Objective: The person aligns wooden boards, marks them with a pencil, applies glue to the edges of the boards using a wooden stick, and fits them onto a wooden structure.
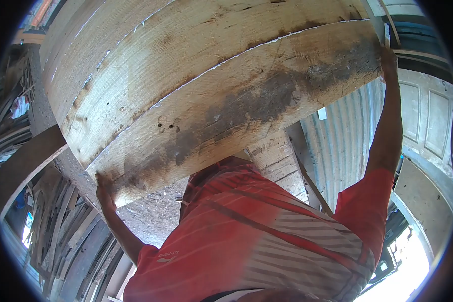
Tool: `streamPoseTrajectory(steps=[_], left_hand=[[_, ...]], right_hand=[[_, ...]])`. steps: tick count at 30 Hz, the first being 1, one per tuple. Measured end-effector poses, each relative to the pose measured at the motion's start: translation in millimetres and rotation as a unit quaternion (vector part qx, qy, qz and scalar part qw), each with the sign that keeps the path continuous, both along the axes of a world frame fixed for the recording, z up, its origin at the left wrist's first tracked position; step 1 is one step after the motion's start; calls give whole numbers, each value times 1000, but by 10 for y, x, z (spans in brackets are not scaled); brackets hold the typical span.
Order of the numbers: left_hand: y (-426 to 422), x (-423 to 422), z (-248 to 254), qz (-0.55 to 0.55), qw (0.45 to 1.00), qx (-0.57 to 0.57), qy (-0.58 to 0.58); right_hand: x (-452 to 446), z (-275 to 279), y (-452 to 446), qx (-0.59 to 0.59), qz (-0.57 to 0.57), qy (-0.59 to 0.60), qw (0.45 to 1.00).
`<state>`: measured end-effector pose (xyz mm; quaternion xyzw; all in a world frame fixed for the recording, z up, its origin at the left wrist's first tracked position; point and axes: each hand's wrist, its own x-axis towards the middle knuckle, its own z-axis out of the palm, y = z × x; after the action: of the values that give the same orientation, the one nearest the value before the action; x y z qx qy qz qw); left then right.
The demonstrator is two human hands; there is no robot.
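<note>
A large wooden panel point(226, 75) made of several wide boards fills the upper part of the head view, tilted with its right end higher in the picture. White lines, like glue, run along the joints, and a dark stain marks the board nearest me. My left hand point(105, 190) grips the near left corner, fingers bent around the end. At the opposite end, my right hand point(388, 61) is closed on the right edge, its fingers partly hidden behind the wood. Both arms are stretched wide apart.
Many curved wood offcuts point(60, 241) are piled at the left, beside a curved board point(22, 166). Corrugated metal sheeting point(345, 136) and a pale panelled door point(428, 113) stand at the right. Below the panel are a light plank point(277, 158) and debris-covered ground point(153, 214).
</note>
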<state>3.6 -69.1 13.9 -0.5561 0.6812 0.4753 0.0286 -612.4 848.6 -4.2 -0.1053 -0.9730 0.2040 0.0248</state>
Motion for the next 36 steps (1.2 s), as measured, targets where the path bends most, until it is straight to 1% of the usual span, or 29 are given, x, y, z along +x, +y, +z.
streamPoseTrajectory(steps=[2,3,4,5,6,7,8,9,10,11,13,14,15,17,18,19,20,22,24,26,28,31,33,35,36], left_hand=[[35,-2,7,1,1000,-20,3],[20,54,30,-21,999,-47,-4],[-27,141,53,-47,996,-71,-9],[-87,142,-15,-80,993,-88,-5],[-147,119,-70,-69,995,-65,-11],[-208,125,-102,-60,997,-40,-18],[-216,136,-91,-83,995,-51,-5],[-218,138,-68,-102,993,-66,7],[-213,98,-54,-83,994,-72,4],[-209,77,-29,-61,995,-80,0],[-186,-3,-13,-18,995,-97,6],[-188,-26,-14,1,994,-106,14],[-184,-56,-12,22,993,-116,22],[-176,-172,22,4,993,-120,24],[-166,-217,52,-1,992,-124,22],[-148,-201,103,-4,991,-131,19],[-210,-137,88,-20,992,-122,39],[-445,48,-3,-51,990,-109,75],[-498,73,21,-26,993,-94,65],[-458,-45,41,1,994,-88,59],[-325,-184,119,29,994,-93,54],[-403,-109,78,2,993,-87,77],[-423,-92,69,15,993,-92,73],[-424,-83,77,30,993,-81,81],[-466,-64,59,41,993,-69,88]], right_hand=[[-33,-54,14,-17,-20,-4,1000],[-55,-79,12,-25,-31,-6,999],[-120,-197,66,132,71,-8,989],[-187,-306,241,227,135,0,965],[-265,-427,425,320,193,20,927],[-234,-431,456,307,187,49,932],[-196,-424,477,293,181,78,935],[-172,-430,420,268,147,90,948],[-142,-432,361,241,113,103,958],[-152,-452,365,248,87,91,961],[-159,-338,221,138,32,75,987],[-64,-175,22,21,3,68,997],[-7,-15,-141,-97,-25,60,993],[-10,219,-347,-98,-20,14,995],[-44,251,-422,-100,-14,-11,995],[-158,167,-318,-11,38,16,999],[-372,-2,-96,75,93,43,992],[-519,-6,-119,64,160,52,984],[-631,-8,-184,40,205,74,975],[-725,19,-265,29,203,84,975],[-823,14,-272,45,189,60,979],[-973,-44,-204,74,206,17,976],[-952,18,-301,69,109,-18,991],[-959,43,-309,-14,42,-50,998],[-980,13,-268,-31,35,-48,998]])
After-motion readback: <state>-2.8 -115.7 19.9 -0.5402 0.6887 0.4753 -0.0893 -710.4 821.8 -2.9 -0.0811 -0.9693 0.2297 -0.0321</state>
